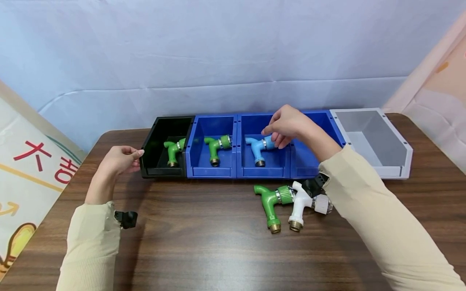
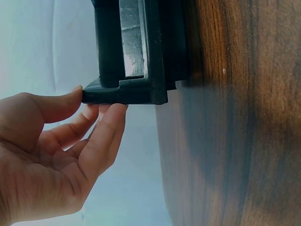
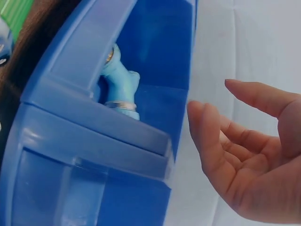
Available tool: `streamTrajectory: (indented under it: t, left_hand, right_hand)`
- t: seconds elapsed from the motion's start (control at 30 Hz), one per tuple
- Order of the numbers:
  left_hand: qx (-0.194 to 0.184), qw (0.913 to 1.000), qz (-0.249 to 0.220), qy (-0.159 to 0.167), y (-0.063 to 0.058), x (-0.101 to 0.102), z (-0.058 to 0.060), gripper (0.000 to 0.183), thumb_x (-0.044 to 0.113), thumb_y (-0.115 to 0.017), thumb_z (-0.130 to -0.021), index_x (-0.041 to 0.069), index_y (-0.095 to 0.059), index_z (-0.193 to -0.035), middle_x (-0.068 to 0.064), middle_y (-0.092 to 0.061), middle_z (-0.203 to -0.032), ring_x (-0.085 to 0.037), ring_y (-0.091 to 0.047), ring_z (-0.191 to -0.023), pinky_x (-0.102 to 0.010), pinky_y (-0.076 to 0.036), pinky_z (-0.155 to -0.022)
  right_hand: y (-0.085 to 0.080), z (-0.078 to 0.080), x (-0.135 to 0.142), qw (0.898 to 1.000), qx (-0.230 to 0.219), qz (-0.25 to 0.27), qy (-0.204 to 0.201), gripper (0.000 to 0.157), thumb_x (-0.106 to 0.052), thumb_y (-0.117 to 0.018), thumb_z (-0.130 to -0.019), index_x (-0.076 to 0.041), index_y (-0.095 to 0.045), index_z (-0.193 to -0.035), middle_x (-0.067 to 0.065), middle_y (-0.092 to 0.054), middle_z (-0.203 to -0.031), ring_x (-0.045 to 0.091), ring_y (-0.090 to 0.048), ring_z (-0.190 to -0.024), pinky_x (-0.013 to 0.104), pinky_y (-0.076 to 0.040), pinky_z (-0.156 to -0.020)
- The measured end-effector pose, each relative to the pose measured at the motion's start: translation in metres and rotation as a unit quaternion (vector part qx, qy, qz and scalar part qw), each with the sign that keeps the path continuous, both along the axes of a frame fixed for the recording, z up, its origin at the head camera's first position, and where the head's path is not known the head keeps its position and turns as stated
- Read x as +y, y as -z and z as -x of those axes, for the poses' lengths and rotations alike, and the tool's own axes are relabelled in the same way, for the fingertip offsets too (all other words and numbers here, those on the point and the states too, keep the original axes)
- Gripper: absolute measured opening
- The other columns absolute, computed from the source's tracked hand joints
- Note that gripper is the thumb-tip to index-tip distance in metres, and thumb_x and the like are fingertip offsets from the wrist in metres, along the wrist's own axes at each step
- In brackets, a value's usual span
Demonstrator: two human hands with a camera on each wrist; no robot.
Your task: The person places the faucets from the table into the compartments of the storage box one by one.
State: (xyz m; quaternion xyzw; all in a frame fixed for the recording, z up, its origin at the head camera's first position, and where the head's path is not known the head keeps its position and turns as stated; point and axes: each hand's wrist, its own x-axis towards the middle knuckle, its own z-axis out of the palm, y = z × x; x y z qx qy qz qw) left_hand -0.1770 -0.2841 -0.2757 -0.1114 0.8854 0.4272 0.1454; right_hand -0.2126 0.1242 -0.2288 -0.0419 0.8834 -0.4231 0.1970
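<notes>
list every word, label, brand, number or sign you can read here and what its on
"OH" or "HO": red letters on the white sheet at the left; reading order unclear.
"大", perhaps: tilted red strokes on the same sheet; not certain.
Orange arrow, lower on that sheet: a sign without words.
Bins and taps: no text I can make out.

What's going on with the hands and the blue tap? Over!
Left hand pinches black bin. Right hand empty, above blue tap. Blue tap lying in blue bin. In head view, right hand partly covers blue tap.
</notes>
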Motion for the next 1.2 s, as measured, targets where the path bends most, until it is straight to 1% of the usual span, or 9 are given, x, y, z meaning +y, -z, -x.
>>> streamTrajectory:
  t: [0.23, 0.47, 0.73, 0.93, 1.2]
  left_hand:
    - [0.004, 1.0, 0.003, 0.003, -0.001, 0.001, -0.001, 0.045, 0.027, -0.044, -0.098, -0.011, -0.043, -0.122, -0.01, -0.049, -0.091, -0.009, -0.052, -0.075, -0.023, -0.053, -0.072]
    - [0.005, 0.9999, 0.008, 0.005, -0.002, 0.001, -0.002, 0.044, 0.026, -0.043, -0.098, -0.011, -0.043, -0.121, -0.009, -0.049, -0.09, -0.008, -0.053, -0.074, -0.025, -0.053, -0.074]
    - [0.007, 0.9999, 0.009, 0.009, -0.002, 0.0, -0.003, 0.044, 0.027, -0.043, -0.098, -0.011, -0.043, -0.121, -0.01, -0.049, -0.091, -0.009, -0.053, -0.075, -0.024, -0.053, -0.074]
    - [0.006, 0.9999, 0.006, 0.01, -0.002, 0.001, -0.003, 0.045, 0.027, -0.043, -0.098, -0.011, -0.043, -0.121, -0.01, -0.049, -0.091, -0.01, -0.053, -0.075, -0.024, -0.053, -0.073]
    - [0.006, 0.9999, 0.006, 0.011, -0.002, 0.0, -0.002, 0.044, 0.027, -0.043, -0.098, -0.011, -0.042, -0.122, -0.01, -0.049, -0.091, -0.009, -0.053, -0.075, -0.023, -0.053, -0.073]
  right_hand:
    - [-0.011, -0.007, 0.005, 0.999, 0.015, -0.007, -0.036, 0.024, -0.014, -0.065, -0.085, 0.006, -0.062, -0.097, 0.012, -0.059, -0.067, 0.02, -0.06, -0.053, 0.034, -0.055, -0.056]
    - [-0.019, -0.012, 0.011, 0.997, 0.024, -0.02, -0.064, 0.027, -0.015, -0.065, -0.086, 0.007, -0.06, -0.1, 0.011, -0.06, -0.066, 0.02, -0.06, -0.054, 0.033, -0.055, -0.056]
    - [-0.023, -0.016, 0.018, 0.996, 0.026, -0.034, -0.074, 0.025, -0.014, -0.064, -0.086, 0.006, -0.06, -0.099, 0.014, -0.061, -0.071, 0.023, -0.061, -0.059, 0.034, -0.055, -0.057]
    - [-0.026, -0.023, 0.023, 0.996, 0.041, -0.034, -0.077, 0.026, -0.015, -0.065, -0.086, 0.006, -0.059, -0.099, 0.014, -0.061, -0.074, 0.022, -0.061, -0.06, 0.033, -0.054, -0.057]
    - [-0.026, -0.034, 0.032, 0.994, 0.06, -0.05, -0.081, 0.027, -0.02, -0.063, -0.087, 0.005, -0.061, -0.098, 0.011, -0.059, -0.075, 0.02, -0.06, -0.062, 0.033, -0.055, -0.058]
